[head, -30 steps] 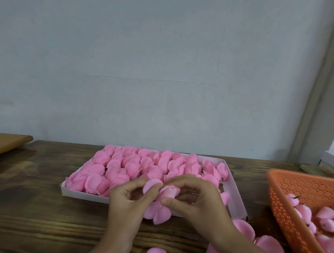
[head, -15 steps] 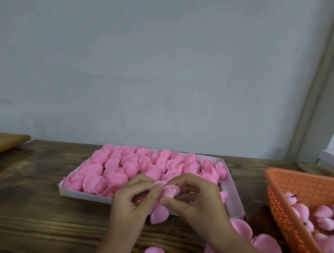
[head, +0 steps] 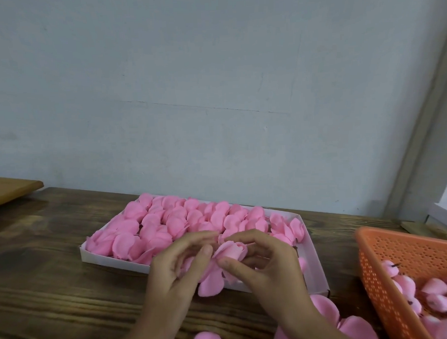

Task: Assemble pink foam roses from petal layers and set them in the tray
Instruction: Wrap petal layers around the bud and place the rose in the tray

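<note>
pink rose [head: 231,251] upright, bud up, between curled fingers [head: 233,267] of left hand [head: 175,271], right hand [head: 270,269]

Only bare skin shows, with no clothing in view. The left hand [head: 175,270] and the right hand [head: 264,267] are bare, and so are the left forearm [head: 147,331] and the right forearm [head: 309,319], up to the view's lower border. The fingers are slim. The left thumbnail [head: 208,250] is short and plain (the other nails are blurred or turned away). Fine creases cross the right hand's knuckles.
</note>
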Motion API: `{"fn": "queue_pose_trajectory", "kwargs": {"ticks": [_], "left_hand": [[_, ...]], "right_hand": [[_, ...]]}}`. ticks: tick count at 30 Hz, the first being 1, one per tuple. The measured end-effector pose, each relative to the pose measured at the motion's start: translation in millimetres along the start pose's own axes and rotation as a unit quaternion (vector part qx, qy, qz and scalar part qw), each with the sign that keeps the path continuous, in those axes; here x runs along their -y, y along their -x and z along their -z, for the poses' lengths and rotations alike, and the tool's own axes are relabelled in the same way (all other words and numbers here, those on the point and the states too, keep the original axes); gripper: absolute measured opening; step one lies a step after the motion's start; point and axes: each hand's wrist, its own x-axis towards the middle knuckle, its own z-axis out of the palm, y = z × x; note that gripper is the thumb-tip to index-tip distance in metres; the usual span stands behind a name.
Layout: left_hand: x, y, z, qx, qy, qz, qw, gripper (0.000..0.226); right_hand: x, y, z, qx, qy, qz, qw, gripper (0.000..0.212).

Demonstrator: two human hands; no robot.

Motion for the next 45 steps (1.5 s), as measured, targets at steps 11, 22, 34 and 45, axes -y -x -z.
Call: {"fn": "queue_pose_trajectory", "kwargs": {"ticks": [11,22,34,45], "left_hand": [[19,-6,7,-0.063,0.050,0.158,0.984,0.024],[10,-1,1,-0.045,0.046,0.073,0.995,0.013],[11,2,-3,-0.048,-0.028,-0.010,0.998,0.012],[7,-1,-5,-0.063,0.059,0.105,0.991,0.036]], "right_hand": [[-5,-4,4,-0.027,-0.028,-0.018,0.999,0.023],[-4,0,0,-0.005,0.018,0.009,1.000,0.024],[-3,1,-1,0.010,0.031,0.010,0.999,0.032],[-3,4,-5,0.039,0.038,0.026,0.998,0.043]]}}
